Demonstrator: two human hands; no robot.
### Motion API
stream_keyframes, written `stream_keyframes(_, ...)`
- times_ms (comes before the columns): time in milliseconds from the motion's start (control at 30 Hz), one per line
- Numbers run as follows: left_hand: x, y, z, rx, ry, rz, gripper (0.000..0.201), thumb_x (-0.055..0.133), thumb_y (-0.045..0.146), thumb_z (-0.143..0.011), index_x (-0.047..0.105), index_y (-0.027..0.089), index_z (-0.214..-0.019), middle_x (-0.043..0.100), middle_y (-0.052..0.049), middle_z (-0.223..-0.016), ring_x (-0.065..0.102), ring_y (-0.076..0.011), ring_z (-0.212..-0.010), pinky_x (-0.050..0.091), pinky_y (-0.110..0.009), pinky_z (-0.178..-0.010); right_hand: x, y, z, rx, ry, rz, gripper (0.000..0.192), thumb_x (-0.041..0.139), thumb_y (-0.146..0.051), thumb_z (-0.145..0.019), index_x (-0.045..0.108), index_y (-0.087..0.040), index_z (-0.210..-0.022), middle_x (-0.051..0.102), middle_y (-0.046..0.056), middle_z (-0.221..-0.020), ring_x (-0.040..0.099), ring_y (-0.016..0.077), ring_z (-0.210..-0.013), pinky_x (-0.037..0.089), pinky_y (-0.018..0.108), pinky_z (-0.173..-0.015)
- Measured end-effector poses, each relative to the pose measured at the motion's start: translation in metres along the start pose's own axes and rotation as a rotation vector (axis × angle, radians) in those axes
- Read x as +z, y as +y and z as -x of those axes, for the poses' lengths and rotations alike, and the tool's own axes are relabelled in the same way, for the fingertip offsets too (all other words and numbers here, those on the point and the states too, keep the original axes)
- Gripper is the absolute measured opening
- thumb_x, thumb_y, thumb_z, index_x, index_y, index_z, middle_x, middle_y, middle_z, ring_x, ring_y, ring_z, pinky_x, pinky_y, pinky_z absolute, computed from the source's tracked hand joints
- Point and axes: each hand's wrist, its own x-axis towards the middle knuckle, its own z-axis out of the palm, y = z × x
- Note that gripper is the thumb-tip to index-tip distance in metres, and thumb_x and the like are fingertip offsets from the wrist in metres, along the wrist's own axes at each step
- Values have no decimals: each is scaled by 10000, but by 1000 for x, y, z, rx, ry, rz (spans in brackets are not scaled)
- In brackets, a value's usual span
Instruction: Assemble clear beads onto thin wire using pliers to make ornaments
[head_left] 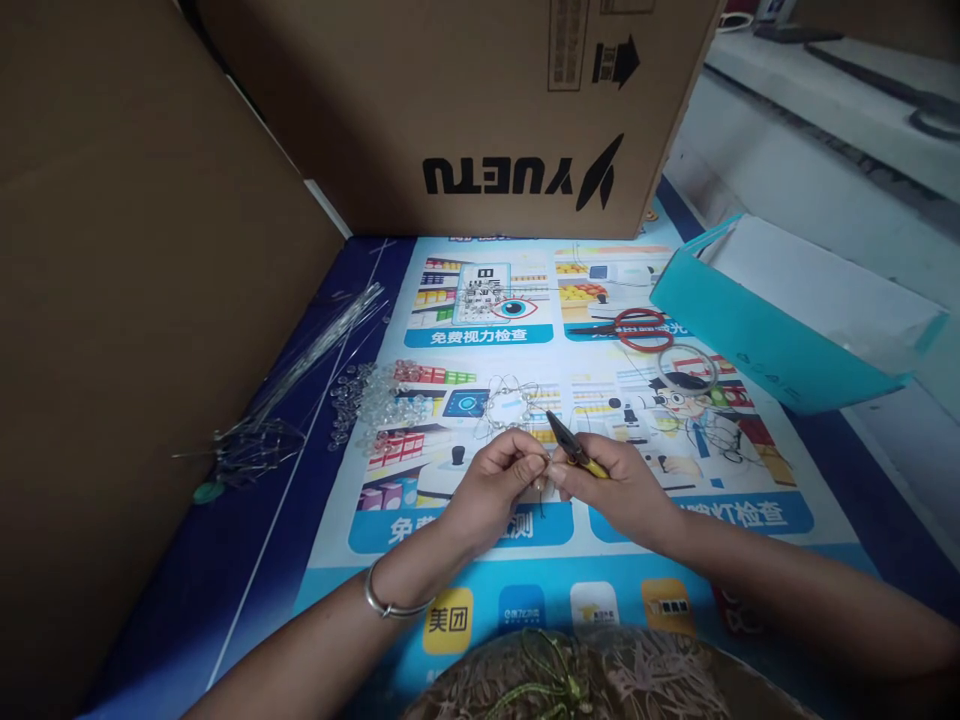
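Your left hand (495, 475) pinches a thin wire just in front of the beaded ring (508, 408) on the mat (675, 560) while your right hand (615, 485) grips the pliers (574, 447); I'd judge a slip could kink the wire or scatter the loose beads (375, 400).

Large brown cardboard box (480, 110) printed "YUETU" upside down stands at the far edge of the printed poster mat (525, 570); a second cardboard panel (127, 300) walls off the left side. Red-handled scissors (626, 328) lie on the mat just left of an open teal paper box (787, 320). At left, a scatter of clear beads (375, 400) sits beside a bundle of thin clear rods (300, 365).
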Motion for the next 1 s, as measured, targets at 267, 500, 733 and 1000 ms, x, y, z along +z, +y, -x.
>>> stream_keyframes(267, 3, 0, -1, -21, 9, 80, 125, 606, 246, -808, 535, 151, -768, 518, 24, -639, 444, -69, -586, 344, -192, -579, 0, -2, 0, -20, -24, -63, 165, 559, -329, -805, 563, -164, -805, 553, -12, -671, 525, 116, -632, 433, 252, -597)
stream_keyframes(500, 7, -2, -2, -29, 48, 83, 152, 612, 275, -802, 521, 159, -764, 512, 32, -636, 444, -67, -575, 354, -196, -584, 3, 5, -4, 9, 6, -139, 178, 600, -328, -770, 552, -161, -811, 567, -18, -655, 545, 114, -612, 460, 257, -596)
stream_keyframes(733, 1, 10, -2, -92, 10, -66, 162, 593, 293, -817, 527, 154, -767, 511, 25, -611, 453, -68, -563, 328, -183, -537, -9, 2, -8, 87, -42, -94, 225, 605, -361, -766, 554, -154, -838, 584, 1, -693, 575, 133, -637, 478, 279, -611)
stream_keyframes(1000, -6, 21, 3, -149, -80, -203, 178, 613, 300, -800, 541, 138, -780, 543, 5, -670, 497, -78, -604, 392, -212, -594, -24, -6, -13, 54, -78, 99, 168, 566, -328, -792, 553, -160, -802, 554, -19, -641, 522, 108, -608, 416, 236, -578)
